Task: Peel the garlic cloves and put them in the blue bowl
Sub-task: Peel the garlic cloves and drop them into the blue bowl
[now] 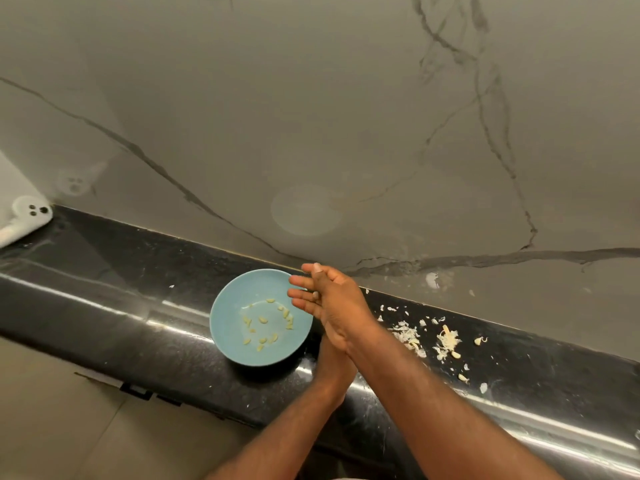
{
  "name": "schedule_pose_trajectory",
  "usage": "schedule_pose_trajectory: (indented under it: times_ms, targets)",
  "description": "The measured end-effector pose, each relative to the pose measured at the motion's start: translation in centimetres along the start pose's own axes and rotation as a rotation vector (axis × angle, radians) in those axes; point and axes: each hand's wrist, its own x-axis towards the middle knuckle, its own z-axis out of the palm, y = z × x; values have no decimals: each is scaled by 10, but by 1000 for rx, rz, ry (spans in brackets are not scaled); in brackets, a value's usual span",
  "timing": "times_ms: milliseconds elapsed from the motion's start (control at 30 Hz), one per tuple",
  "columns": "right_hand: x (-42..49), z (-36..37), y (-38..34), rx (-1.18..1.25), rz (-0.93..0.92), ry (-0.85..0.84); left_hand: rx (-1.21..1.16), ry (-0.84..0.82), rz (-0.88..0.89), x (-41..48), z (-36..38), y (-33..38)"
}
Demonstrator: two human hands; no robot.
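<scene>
The blue bowl (232, 296) stands on the black counter (104, 292) and holds several peeled garlic cloves (263, 320). My right hand (337, 303) lies flat on top of my left hand (330, 356), palms together, fingers straight and reaching over the bowl's right rim. The right hand covers most of the left. Whatever may lie between the palms is hidden. Loose garlic skins (447, 341) and a few small cloves (462, 377) are scattered on the counter to the right of my hands.
A marbled grey wall (346, 133) rises directly behind the narrow counter. A white plug adapter (31, 211) sits at the far left corner. The counter's front edge drops to a tiled floor (52, 427) below left.
</scene>
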Motion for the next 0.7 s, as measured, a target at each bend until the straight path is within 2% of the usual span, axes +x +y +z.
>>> schedule_pose_trajectory:
  times_ms: [67, 200, 333, 433, 567, 700]
  targets:
    - [7, 5, 4, -3, 31, -26, 64, -10, 0, 2, -1, -4]
    - [13, 9, 11, -10, 35, -50, 10, 18, -34, 5, -4, -11]
    - [3, -8, 5, -27, -108, 53, 123, -2, 27, 10, -7, -11]
    - [-17, -45, -6, -101, -201, 155, 57, -38, 41, 17, -2, -19]
    - [-44, -105, -12, -348, -301, 384, 134, -24, 160, 29, 5, -28]
    - [-57, -156, 2, -754, -182, 295, 335, -1, 315, 36, 13, -31]
